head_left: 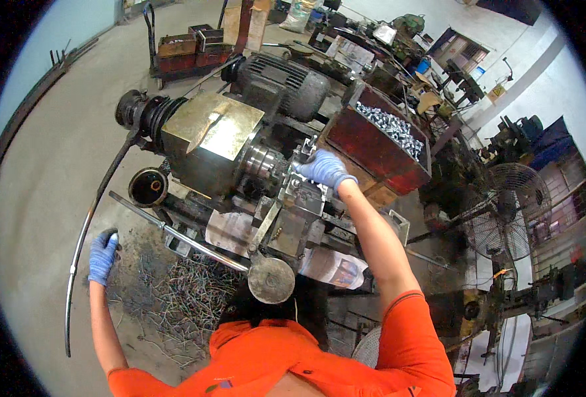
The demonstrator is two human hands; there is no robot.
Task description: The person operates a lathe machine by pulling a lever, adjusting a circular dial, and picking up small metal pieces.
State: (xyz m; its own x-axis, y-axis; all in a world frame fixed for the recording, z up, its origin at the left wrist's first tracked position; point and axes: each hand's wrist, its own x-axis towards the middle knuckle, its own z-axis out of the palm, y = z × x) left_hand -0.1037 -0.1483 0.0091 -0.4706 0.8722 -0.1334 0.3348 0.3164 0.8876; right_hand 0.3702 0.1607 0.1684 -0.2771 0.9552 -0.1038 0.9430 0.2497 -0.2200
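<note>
My right hand (pixel 326 168), in a blue knit glove, reaches over the tool slide (pixel 304 196) of a small lathe. Its fingers are bent together close by the metal spindle chuck (pixel 264 163); whatever they hold is hidden. My left hand (pixel 102 259), gloved the same way, is held out low on the left, near a long metal lever (pixel 75 261) and apart from it. Its fingers are curled, with a small pale spot at the tips that I cannot make out. A long bar handle (pixel 197 243) slopes across the lathe's front.
A dark red bin (pixel 379 149) full of small metal parts stands right of the chuck. Behind the brass-coloured headstock cover (pixel 213 126) sits a ribbed motor (pixel 283 83). Metal shavings (pixel 190 294) pile on the floor. A fan (pixel 506 206) stands at right, a loaded trolley (pixel 187 53) far left.
</note>
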